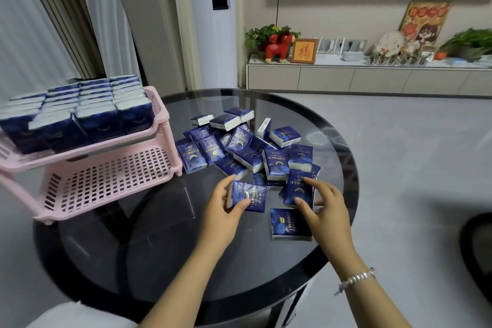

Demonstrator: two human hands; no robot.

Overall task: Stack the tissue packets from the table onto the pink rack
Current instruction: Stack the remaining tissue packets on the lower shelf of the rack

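Observation:
Several dark blue tissue packets point(250, 146) lie in a loose heap on the round black glass table point(149, 261). My left hand point(222, 210) pinches one packet point(250, 196) by its left end, just above the glass. My right hand point(323, 206) grips another packet point(296, 189) between thumb and fingers at the heap's near edge. One more packet point(288, 224) lies flat below my right hand. The pink rack point(111, 181) stands on the table's left side; its top shelf is packed with upright packets point(80, 112), its lower shelf is bare.
A low cabinet point(372, 77) with ornaments and plants runs along the far wall under a dark screen. A tall white air conditioner point(213, 21) and curtains stand behind the table. A dark chair edge point(479, 253) shows at the right.

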